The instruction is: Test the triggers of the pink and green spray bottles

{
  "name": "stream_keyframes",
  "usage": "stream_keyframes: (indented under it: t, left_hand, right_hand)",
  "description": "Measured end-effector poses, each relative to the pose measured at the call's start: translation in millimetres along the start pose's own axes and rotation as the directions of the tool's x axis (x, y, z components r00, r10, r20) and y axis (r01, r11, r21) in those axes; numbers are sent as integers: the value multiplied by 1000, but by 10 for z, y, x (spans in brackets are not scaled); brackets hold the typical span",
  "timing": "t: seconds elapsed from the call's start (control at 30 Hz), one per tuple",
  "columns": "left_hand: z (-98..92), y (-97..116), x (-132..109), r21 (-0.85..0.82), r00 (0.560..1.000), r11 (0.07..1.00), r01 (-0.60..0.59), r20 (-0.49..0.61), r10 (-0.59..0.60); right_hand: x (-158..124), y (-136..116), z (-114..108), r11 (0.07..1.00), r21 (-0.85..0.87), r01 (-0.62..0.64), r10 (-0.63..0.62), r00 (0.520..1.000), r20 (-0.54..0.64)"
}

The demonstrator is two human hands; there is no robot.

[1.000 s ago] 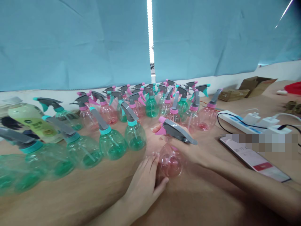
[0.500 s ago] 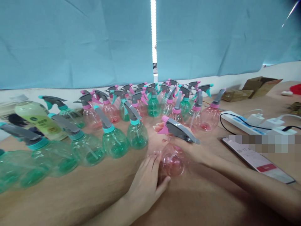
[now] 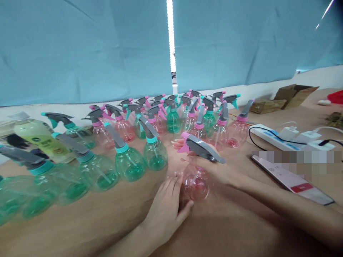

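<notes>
A clear pink spray bottle [image 3: 197, 184] stands tilted on the table, its grey head and pink nozzle pointing left. Around its neck, just under the head, is my right hand [image 3: 214, 166], partly hidden by the head, with fingertips showing at the left. My left hand [image 3: 166, 203] lies on the table with its fingers stretched forward and thumb apart, beside the bottle's left side. To the left stands a row of green spray bottles, the closest being a green bottle [image 3: 155, 157]. Behind them, several pink and green bottles form a group, including a pink bottle [image 3: 237, 134].
On the right lie a white power strip [image 3: 276, 137] with plugs and cables, and a phone [image 3: 292, 182]. An open cardboard box [image 3: 297, 96] sits farther back. At the left is a large bottle with a green label [image 3: 44, 139]. Blue sheeting [image 3: 80, 50] hangs behind.
The view has shifted slightly. Both hands and the pink bottle between them stay in nearly the same position.
</notes>
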State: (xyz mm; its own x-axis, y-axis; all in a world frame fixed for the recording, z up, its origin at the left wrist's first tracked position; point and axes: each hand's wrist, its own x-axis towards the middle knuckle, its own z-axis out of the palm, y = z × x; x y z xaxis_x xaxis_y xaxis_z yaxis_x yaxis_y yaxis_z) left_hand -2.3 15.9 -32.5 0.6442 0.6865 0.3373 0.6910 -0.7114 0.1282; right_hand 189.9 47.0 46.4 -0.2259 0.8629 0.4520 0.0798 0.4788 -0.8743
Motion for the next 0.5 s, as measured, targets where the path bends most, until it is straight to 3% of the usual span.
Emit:
stream_keyframes:
  t: [0.3,0.5]
  left_hand:
    - [25,-18,-10,19,999,1000,-19,-26,20]
    - [37,-24,-17,28,998,999,-43,-49,44]
  right_hand:
    - [12,58,-10,999,22,-26,26,999,26]
    - [13,-93,-28,1000,-21,16,-16,1000,4]
